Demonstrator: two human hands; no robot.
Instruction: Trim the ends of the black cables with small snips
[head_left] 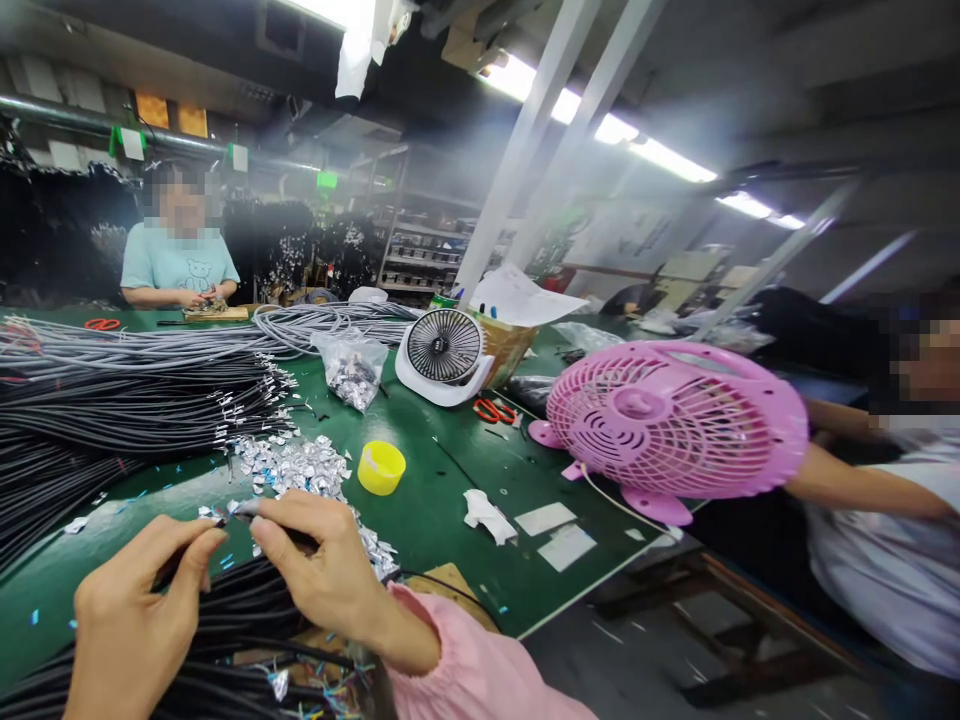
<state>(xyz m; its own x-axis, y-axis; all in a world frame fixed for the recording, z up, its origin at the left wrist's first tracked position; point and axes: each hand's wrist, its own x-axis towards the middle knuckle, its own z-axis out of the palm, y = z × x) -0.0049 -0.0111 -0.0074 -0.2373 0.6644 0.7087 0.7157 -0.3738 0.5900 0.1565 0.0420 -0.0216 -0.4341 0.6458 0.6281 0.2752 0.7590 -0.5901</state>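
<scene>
Both hands are raised over the left part of the worktop [420, 535], above its near side and well apart from its right edge. The right hand [322, 565] holds its grip narrow, thumb and forefinger pinching what appears to be a foil-wrapped cable end [244, 510]. The left hand [139, 610] has its fingertips drawn into a narrow pinch just beside it; whether they hold the small dark piece there cannot be told. Black cables [247, 600] lie below the hands, and loose foil scraps [296, 465] lie just beyond them. In my judgement the end is very light, its jacket springy and fairly smooth, its foil thin and easily torn, and any inner wires fine enough to bend or nick. The sound hold is on the jacket, close behind the foil, with fingertips only; a pinch on the foil itself is likely to slip or tear it.
</scene>
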